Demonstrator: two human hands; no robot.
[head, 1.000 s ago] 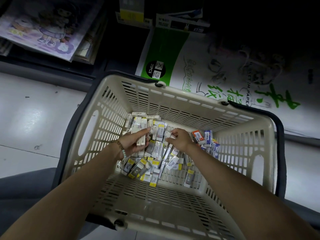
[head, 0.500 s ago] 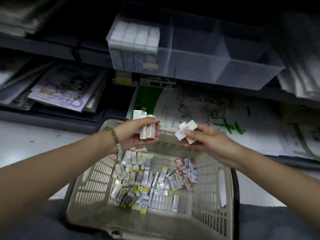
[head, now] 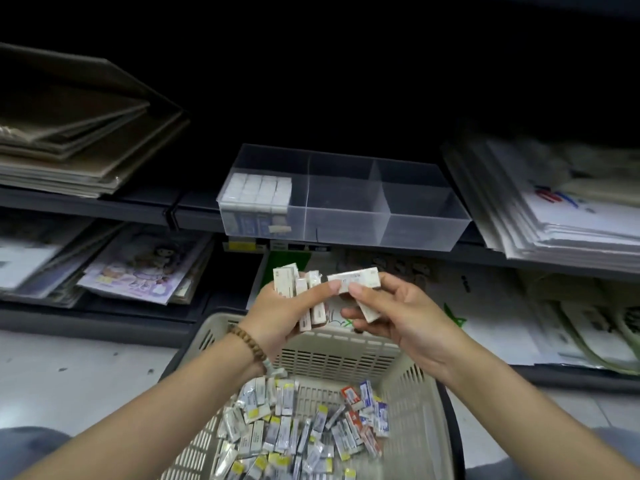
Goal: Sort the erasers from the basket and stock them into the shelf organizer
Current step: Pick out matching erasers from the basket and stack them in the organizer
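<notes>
Holding a bunch of erasers (head: 289,280) in my left hand (head: 277,317), fingers curled round them, thumb across the front. The white bars stand roughly upright with their long axes vertical. Their top ends point up at the shelf organizer (head: 349,225) and their bottom ends stick out under my palm.

My right hand (head: 401,320) pinches one eraser (head: 353,278) between thumb and forefinger. Its long axis runs left to right, with the right end a touch higher and the printed face toward me. Its left end meets my left thumb tip (touching, as far as I can see). A second eraser (head: 369,310) sits lower in the same hand, tucked among the curled fingers. It slants, with the top end up-left and the bottom end down-right.

Both hands are above the far rim of the basket (head: 346,355), below the organizer and apart from it. The loose erasers (head: 298,434) lie in a heap on the basket floor, pointing every way, with a few red and blue ones at the right edge of the heap.

The organizer is clear, with three compartments side by side on the shelf (head: 104,206). The left one holds stacked erasers (head: 256,190), packed end-up in neat rows. I can't make out anything in the middle or right ones.

There is a bead bracelet (head: 247,342) on my left wrist. Paper pads (head: 571,233) are stacked to the right of the organizer. A cartoon-cover book (head: 145,271) lies on the lower shelf at left.
</notes>
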